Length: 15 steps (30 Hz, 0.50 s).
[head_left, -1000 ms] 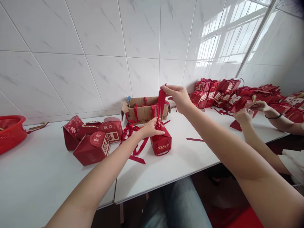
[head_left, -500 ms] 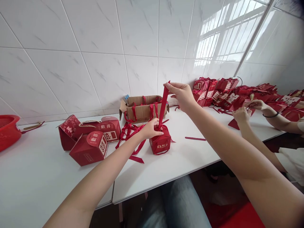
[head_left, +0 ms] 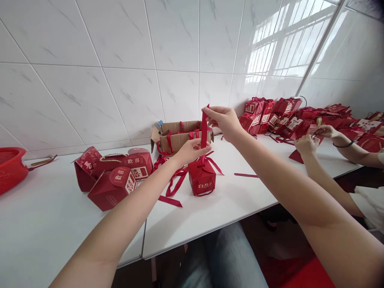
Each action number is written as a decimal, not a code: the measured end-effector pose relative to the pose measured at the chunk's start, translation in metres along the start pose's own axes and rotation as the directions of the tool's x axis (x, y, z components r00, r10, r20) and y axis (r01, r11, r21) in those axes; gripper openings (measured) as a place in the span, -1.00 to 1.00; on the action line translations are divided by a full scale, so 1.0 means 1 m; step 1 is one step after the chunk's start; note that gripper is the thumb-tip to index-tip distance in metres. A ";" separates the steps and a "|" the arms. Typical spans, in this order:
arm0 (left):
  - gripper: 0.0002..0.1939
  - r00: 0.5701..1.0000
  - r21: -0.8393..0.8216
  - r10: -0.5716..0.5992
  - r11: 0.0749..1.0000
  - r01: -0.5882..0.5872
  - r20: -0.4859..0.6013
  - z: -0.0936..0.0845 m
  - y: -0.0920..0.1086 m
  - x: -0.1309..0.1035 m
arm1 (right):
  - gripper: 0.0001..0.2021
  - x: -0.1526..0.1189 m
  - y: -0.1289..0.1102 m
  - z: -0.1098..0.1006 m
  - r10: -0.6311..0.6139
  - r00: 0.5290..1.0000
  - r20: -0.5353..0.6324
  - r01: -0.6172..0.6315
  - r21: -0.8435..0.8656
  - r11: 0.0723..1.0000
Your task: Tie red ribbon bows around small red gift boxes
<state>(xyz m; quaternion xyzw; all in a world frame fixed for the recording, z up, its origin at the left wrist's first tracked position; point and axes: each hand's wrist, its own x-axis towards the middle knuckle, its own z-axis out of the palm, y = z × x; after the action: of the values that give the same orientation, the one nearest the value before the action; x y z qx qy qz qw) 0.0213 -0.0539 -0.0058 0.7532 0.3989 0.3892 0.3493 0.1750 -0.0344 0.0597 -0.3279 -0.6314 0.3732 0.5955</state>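
A small red gift box (head_left: 202, 178) with gold lettering stands upright on the white table. From its top a red ribbon (head_left: 204, 130) rises almost straight up. My right hand (head_left: 223, 120) pinches the ribbon's upper end between thumb and fingertips. Lower down, my left hand (head_left: 192, 152) is closed on the same ribbon, just above the box. A ribbon tail hangs out to the right of the box top. Loose ribbon lengths lie on the table left of the box, partly hidden by my left forearm.
Behind the box sits an open cardboard carton (head_left: 171, 142) draped with ribbons. Larger red boxes (head_left: 112, 188) and a red plastic basket (head_left: 12, 168) are on the left. Finished-looking red boxes (head_left: 261, 112) are piled at right, beside a co-worker's hands (head_left: 309, 142). A ribbon strip (head_left: 245, 175) lies nearby.
My left hand has risen from the box top and now grips the ribbon above it. My right hand has shifted slightly left, and a ribbon tail now shows at the box's right.
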 end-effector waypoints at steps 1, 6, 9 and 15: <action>-0.66 1.000 -0.049 0.025 0.998 -0.025 0.005 0.000 0.005 0.001 | -0.74 0.000 -0.002 0.000 0.003 1.000 0.020 -0.003 0.009 1.000; -0.62 0.984 -0.339 0.026 0.937 -0.086 -0.179 -0.012 0.008 0.009 | -0.60 -0.007 0.016 -0.008 0.022 0.998 0.055 -0.021 -0.026 0.999; -0.65 0.973 -0.408 -0.008 0.908 -0.090 -0.232 -0.025 0.002 0.010 | -0.58 -0.022 0.055 -0.018 0.205 0.976 0.070 -0.187 -0.205 0.961; -0.67 0.980 -0.496 -0.067 0.867 -0.037 -0.189 -0.039 -0.002 0.005 | -0.63 -0.050 0.118 -0.034 0.415 0.856 0.310 -0.246 -0.462 0.852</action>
<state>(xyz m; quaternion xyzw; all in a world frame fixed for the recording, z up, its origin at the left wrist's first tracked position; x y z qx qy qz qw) -0.0112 -0.0403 0.0114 0.5916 0.3243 0.5497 0.4925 0.2090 -0.0151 -0.0667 -0.4670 -0.7349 0.3911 0.2981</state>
